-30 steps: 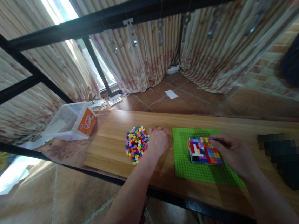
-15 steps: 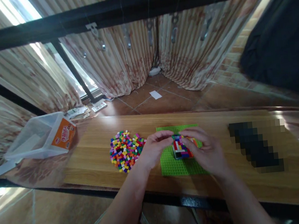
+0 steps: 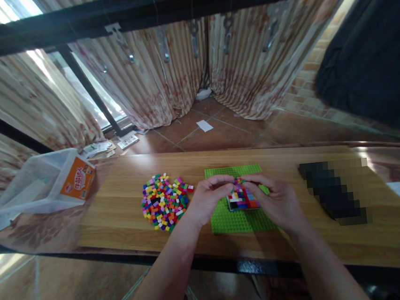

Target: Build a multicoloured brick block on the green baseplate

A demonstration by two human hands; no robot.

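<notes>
A compact assembly of multicoloured toy building bricks [image 3: 242, 199] sits toward the middle of a green studded baseplate [image 3: 225, 226], its rows of red, white, blue, purple and orange pressed close together. Judging by the part that shows, the body is well built up, with bricks across most of its visible top; the hands cover the far and right edges, so whether gaps are left there cannot be told. The left hand [image 3: 209, 197] comes in at the far left corner, its grip narrow, thumb and fingertips nearly meeting; whether a small brick is pinched between them is too blurred to tell. The right hand [image 3: 277, 201] curls over the right side, fingertips close to the left's, and its hold cannot be told either. To the left, a heap of loose bricks [image 3: 164, 204] on the wooden tabletop [image 3: 117, 214] is plentiful, so ample pieces are unused. At the right lies a dark, pixelated object [image 3: 331, 194]. Beyond the tabletop's left end, a clear plastic tub [image 3: 42, 184] carries an orange label [image 3: 78, 178] with white Chinese characters; the first looks like 牛, the rest not surely legible.
</notes>
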